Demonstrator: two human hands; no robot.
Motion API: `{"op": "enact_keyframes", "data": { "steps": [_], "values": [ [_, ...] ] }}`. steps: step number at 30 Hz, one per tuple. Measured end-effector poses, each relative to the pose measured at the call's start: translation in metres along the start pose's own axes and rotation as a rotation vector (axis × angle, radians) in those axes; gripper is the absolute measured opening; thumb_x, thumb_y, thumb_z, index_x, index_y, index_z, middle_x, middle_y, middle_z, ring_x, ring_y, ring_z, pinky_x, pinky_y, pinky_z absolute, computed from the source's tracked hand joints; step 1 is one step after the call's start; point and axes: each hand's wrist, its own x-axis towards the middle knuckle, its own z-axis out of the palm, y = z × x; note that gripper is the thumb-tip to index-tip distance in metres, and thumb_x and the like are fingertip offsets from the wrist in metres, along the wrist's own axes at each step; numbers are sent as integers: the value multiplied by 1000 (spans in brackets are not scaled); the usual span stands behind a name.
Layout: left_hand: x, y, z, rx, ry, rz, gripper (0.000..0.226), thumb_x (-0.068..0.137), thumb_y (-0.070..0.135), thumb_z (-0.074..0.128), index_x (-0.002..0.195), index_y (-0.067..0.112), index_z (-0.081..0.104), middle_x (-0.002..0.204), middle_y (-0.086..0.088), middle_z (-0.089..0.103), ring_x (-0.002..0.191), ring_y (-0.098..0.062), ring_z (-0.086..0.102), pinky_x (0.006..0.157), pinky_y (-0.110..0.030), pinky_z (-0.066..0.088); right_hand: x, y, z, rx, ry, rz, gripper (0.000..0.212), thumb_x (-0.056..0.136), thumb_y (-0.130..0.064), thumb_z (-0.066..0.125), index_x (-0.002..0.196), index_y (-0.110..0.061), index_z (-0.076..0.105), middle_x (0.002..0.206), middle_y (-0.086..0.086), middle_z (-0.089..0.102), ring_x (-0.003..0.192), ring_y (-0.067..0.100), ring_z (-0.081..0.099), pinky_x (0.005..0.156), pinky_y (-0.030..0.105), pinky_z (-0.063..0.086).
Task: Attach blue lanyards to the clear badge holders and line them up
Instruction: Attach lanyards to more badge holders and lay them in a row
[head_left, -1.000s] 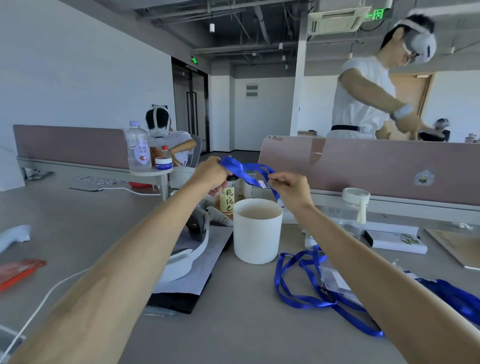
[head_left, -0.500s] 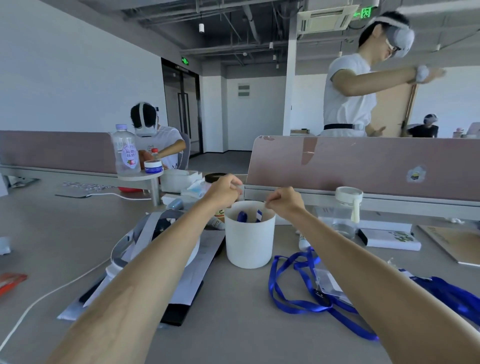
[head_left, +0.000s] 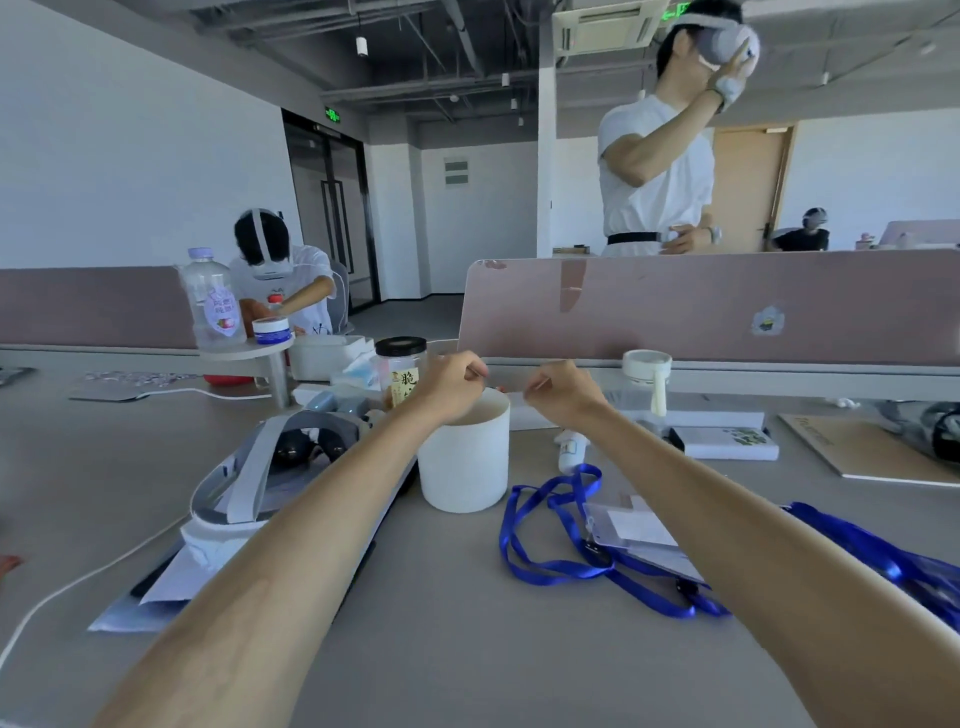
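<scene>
My left hand (head_left: 452, 387) and my right hand (head_left: 558, 392) hover side by side over the rim of a white cup (head_left: 462, 467). The fingers of both are curled into pinches, and I see nothing between them. No lanyard shows at the cup's mouth. A blue lanyard (head_left: 550, 566) lies looped on the table right of the cup, clipped to a clear badge holder (head_left: 634, 530) partly under my right forearm. More blue lanyards (head_left: 883, 561) lie heaped at the far right.
A white headset (head_left: 270, 467) rests on papers left of the cup. Behind the cup stand a black-lidded jar (head_left: 402, 374) and a pink desk partition (head_left: 727, 306). A brown notebook (head_left: 872, 447) lies at the right. Two people work beyond the desks.
A second ago both hands held a blue lanyard up in the air. They lowered it into the white cup, and it is now out of sight.
</scene>
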Motion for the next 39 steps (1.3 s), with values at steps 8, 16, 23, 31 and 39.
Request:
{"op": "enact_keyframes", "data": {
  "steps": [8, 16, 23, 31, 39],
  "values": [
    [-31, 62, 90, -79, -245, 211, 18, 95, 16, 48, 100, 22, 64, 102, 3, 68, 95, -16, 62, 81, -28, 49, -51, 102, -67, -132, 35, 169, 21, 87, -25, 53, 90, -14, 71, 95, 9, 70, 89, 28, 62, 74, 32, 51],
    [-51, 98, 186, 121, -594, 240, 33, 93, 30, 57, 124, 18, 55, 131, -4, 55, 110, -20, 56, 87, -30, 49, -122, 198, -118, -227, 13, 346, 21, 88, -22, 50, 88, -13, 70, 97, 9, 71, 89, 27, 62, 83, 35, 51],
    [-56, 94, 222, 329, -589, 214, 46, 90, 42, 55, 131, 24, 49, 138, -8, 45, 123, -25, 46, 98, -38, 40, -162, 251, -138, -390, -16, 412, 25, 85, -24, 56, 108, -20, 65, 112, 7, 63, 102, 30, 59, 84, 36, 50],
    [-56, 120, 245, 320, -613, 315, 40, 96, 36, 48, 133, 20, 49, 136, -5, 47, 125, -21, 44, 92, -33, 37, -175, 270, -128, -515, 59, 351, 23, 86, -15, 55, 101, -23, 70, 104, -1, 69, 96, 25, 59, 78, 32, 42],
    [-50, 148, 261, 76, -601, 263, 50, 90, 30, 57, 137, 16, 43, 142, -8, 44, 120, -23, 51, 97, -32, 42, -160, 242, -165, -99, 374, 165, 20, 85, -11, 62, 81, -26, 75, 83, -10, 73, 77, 10, 63, 71, 25, 49]
  ]
}}
